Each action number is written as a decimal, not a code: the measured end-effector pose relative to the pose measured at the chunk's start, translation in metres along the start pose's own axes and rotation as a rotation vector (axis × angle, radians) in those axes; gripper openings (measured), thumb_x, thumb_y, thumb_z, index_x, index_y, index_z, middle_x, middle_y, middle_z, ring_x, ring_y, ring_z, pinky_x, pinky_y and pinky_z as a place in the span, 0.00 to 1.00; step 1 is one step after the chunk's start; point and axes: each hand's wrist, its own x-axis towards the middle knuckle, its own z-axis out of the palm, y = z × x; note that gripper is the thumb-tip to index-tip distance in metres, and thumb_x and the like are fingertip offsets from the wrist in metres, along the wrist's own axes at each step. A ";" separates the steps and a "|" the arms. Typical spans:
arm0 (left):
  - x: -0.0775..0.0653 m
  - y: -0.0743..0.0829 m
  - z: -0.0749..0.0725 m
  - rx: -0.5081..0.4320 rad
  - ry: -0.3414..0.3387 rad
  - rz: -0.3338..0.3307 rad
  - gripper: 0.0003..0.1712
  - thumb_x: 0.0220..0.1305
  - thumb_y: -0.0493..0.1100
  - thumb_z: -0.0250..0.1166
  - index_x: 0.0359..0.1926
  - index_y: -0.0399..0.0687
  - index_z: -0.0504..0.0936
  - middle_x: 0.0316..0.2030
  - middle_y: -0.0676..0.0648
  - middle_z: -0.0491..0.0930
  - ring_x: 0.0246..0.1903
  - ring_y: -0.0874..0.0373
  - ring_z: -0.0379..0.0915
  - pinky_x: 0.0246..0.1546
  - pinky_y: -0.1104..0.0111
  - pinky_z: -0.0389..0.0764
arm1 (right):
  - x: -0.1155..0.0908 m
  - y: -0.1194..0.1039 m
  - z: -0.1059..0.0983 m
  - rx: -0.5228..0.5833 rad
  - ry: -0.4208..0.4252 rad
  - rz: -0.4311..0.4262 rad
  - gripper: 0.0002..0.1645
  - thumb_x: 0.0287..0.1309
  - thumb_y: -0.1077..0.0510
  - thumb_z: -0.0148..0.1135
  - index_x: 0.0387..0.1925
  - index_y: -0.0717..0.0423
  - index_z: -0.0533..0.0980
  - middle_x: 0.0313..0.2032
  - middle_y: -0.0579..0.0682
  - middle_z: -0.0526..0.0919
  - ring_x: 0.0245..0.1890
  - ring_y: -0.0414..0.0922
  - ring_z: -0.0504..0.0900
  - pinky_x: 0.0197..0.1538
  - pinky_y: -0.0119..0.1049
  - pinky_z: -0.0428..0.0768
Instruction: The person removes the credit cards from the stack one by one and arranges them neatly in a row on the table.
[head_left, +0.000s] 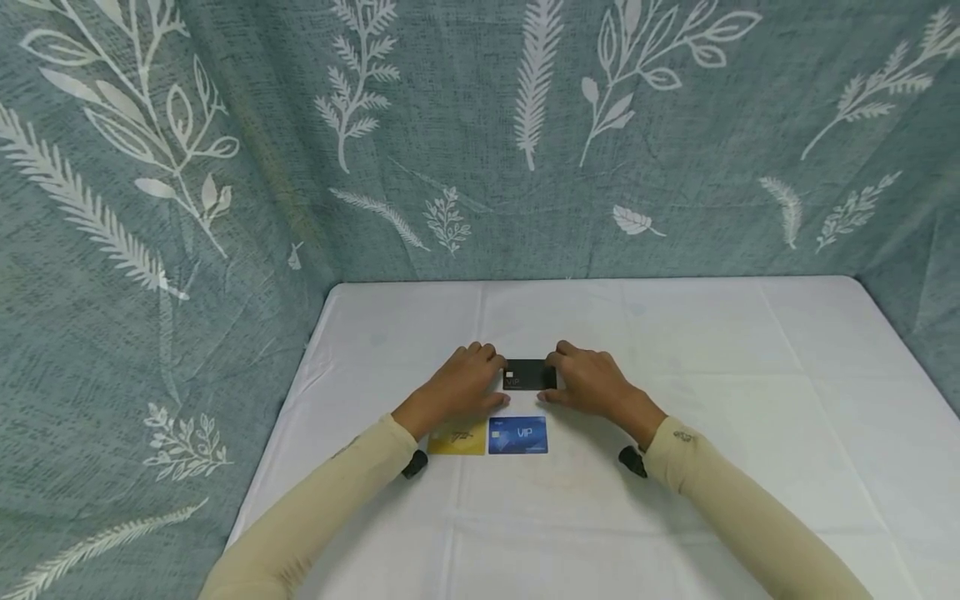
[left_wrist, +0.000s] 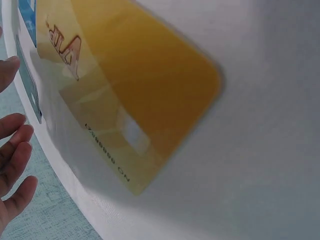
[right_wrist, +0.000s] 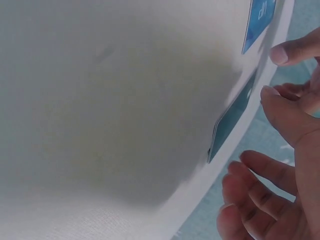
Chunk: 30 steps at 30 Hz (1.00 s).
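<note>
A black bank card marked VIP lies flat on the white table, with a hand at each short end. The left hand has its fingertips right at the card's left edge and its thumb lower down. On the other side, the right hand overlaps the card's right end in the head view. Both wrist views show thumb and fingers spread apart, with the dark card lying beyond them and a doubled line along its edge. Below it are a gold card, partly behind the left wrist, and a blue VIP card.
A white cloth covers the table. Green-grey fabric with white leaf prints hangs behind it and at the sides. Dark wrist-worn pieces show beneath the beige sleeves.
</note>
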 end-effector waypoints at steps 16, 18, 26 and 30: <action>0.015 -0.007 0.007 0.032 -0.007 0.003 0.35 0.63 0.61 0.68 0.60 0.41 0.78 0.53 0.42 0.77 0.48 0.51 0.71 0.50 0.58 0.75 | 0.010 0.006 -0.001 -0.023 -0.079 0.032 0.38 0.50 0.38 0.76 0.54 0.59 0.80 0.46 0.55 0.79 0.34 0.45 0.82 0.33 0.42 0.82; 0.016 -0.008 0.008 0.032 -0.010 -0.001 0.36 0.63 0.62 0.68 0.60 0.40 0.77 0.53 0.42 0.76 0.49 0.51 0.71 0.50 0.58 0.75 | 0.011 0.007 -0.001 -0.026 -0.098 0.042 0.39 0.50 0.38 0.76 0.56 0.59 0.79 0.47 0.56 0.79 0.35 0.46 0.83 0.34 0.42 0.82; 0.020 -0.008 0.007 0.018 -0.052 -0.011 0.37 0.63 0.62 0.67 0.62 0.40 0.77 0.55 0.41 0.76 0.51 0.49 0.71 0.53 0.56 0.75 | 0.015 0.009 0.001 -0.034 -0.148 0.050 0.40 0.50 0.37 0.75 0.56 0.60 0.79 0.48 0.55 0.79 0.36 0.45 0.83 0.36 0.42 0.82; 0.022 -0.008 0.006 0.003 -0.069 -0.019 0.37 0.64 0.62 0.67 0.62 0.40 0.76 0.55 0.42 0.75 0.51 0.49 0.71 0.54 0.56 0.75 | 0.017 0.010 0.002 -0.031 -0.157 0.036 0.40 0.50 0.37 0.75 0.55 0.60 0.79 0.47 0.55 0.78 0.35 0.44 0.82 0.36 0.42 0.82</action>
